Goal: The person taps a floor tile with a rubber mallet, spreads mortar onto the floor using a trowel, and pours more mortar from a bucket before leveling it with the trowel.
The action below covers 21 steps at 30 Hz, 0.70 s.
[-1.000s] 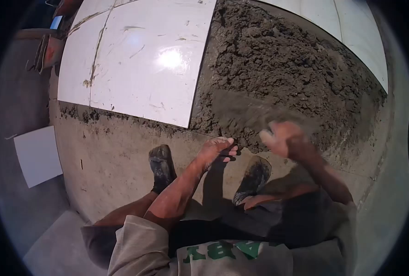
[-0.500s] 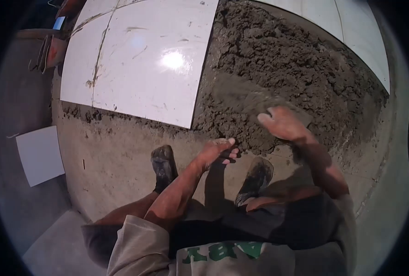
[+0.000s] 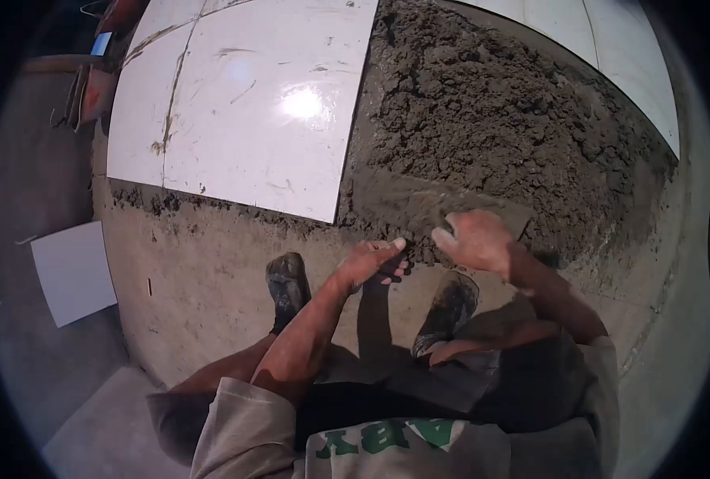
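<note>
My right hand is closed round the handle of a flat trowel, whose long mortar-smeared blade lies on the near edge of the mortar bed. The grip itself is hidden under my fingers. Just to the left, my left hand hovers by the front edge of the mortar, loosely curled with the thumb apart from the fingers and nothing visible in it. Beyond it, a large glossy white tile borders the mortar on the left, with smears on its face.
More white tiles run along the far right side of the mortar. A loose white tile piece lies on the floor at left. My feet stand on the bare concrete in front. Reddish objects sit at upper left.
My right hand has drawn the trowel nearer to me and slightly left, over the front of the mortar. My left hand has hardly moved.
</note>
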### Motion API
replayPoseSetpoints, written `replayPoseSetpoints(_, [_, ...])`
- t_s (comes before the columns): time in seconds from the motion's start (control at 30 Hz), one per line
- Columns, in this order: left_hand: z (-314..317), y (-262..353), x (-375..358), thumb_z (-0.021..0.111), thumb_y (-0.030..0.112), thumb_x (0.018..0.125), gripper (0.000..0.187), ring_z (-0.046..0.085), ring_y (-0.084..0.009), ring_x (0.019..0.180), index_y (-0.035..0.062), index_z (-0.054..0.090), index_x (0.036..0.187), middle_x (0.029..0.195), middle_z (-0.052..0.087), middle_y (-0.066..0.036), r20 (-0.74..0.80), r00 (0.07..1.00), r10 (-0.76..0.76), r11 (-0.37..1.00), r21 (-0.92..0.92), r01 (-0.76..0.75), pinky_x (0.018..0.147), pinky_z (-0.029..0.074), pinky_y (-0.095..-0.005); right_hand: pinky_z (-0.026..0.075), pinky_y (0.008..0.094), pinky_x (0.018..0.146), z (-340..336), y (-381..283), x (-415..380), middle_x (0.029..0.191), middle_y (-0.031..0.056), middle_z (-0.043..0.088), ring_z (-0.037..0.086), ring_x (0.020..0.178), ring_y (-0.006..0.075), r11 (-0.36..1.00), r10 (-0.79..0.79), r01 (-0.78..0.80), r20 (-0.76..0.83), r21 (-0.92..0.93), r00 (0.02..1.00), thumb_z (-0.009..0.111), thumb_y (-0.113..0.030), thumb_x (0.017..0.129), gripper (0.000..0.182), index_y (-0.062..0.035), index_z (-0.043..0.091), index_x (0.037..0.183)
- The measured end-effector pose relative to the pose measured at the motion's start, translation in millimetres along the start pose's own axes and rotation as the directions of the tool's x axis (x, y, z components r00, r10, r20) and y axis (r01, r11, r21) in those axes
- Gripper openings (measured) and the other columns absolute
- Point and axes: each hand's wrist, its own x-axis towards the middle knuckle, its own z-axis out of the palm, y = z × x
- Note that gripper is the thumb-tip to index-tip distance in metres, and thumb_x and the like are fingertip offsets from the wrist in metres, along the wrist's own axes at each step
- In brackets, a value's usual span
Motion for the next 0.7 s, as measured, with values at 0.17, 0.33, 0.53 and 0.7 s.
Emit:
replayPoseSetpoints(0.17, [-2.9, -7.5, 4.6, 0.066, 0.042, 0.087, 0.038, 0.067, -0.014, 0.082, 0.0054, 0.067, 0.096, 0.092, 0.07, -0.005, 0.012, 1.0, 0.012, 0.999, 0.039, -0.012, 0.064, 0.052, -0.0272, 0.047, 0.0492, 0.076, -21.8, 1.7, -23.2, 0.081, 0.0258, 0.063, 0.061, 0.082, 0.043, 0.996, 0.027, -0.013, -0.171, 0.084, 0.985, 0.048, -0.044, 0.09, 0.048, 0.0026, 0.061, 0.09])
replayPoseSetpoints(0.33, [-7.0, -8.3, 8.4, 0.066, 0.037, 0.087, 0.03, 0.064, -0.0109, 0.075, 0.0071, 0.069, 0.088, 0.082, 0.069, -0.003, 0.121, 0.99, 0.07, 0.968, 0.231, -0.096, 0.059, 0.049, -0.0254, 0.048, 0.0489, 0.076, 16.4, 9.7, -10.4, 0.077, 0.0244, 0.063, 0.062, 0.079, 0.0433, 0.999, -0.036, 0.036, -0.05, -0.012, 0.998, 0.05, -0.045, 0.089, 0.049, 0.002, 0.061, 0.096])
replayPoseSetpoints(0.53, [-7.2, 13.9, -3.4, 0.067, 0.039, 0.086, 0.034, 0.067, -0.0129, 0.078, 0.0051, 0.069, 0.089, 0.082, 0.07, -0.004, 0.105, 0.994, 0.031, 0.962, 0.268, -0.058, 0.059, 0.05, -0.0253, 0.046, 0.049, 0.086, -28.6, 0.1, -23.4, 0.09, 0.0269, 0.064, 0.061, 0.089, 0.0424, 0.994, 0.109, -0.109, 0.013, 0.024, 0.994, 0.045, -0.042, 0.09, 0.05, 0.004, 0.061, 0.098])
replayPoseSetpoints(0.7, [0.5, 10.1, -6.3, 0.069, 0.045, 0.083, 0.045, 0.068, -0.0155, 0.075, 0.0003, 0.07, 0.088, 0.082, 0.071, -0.007, 0.185, 0.983, -0.022, 0.92, 0.388, -0.053, 0.056, 0.052, -0.0266, 0.047, 0.0484, 0.085, -23.6, -10.5, -9.3, 0.089, 0.0274, 0.064, 0.061, 0.089, 0.0428, 0.995, 0.043, -0.036, -0.069, 0.091, 0.997, 0.045, -0.043, 0.089, 0.051, 0.0048, 0.062, 0.095])
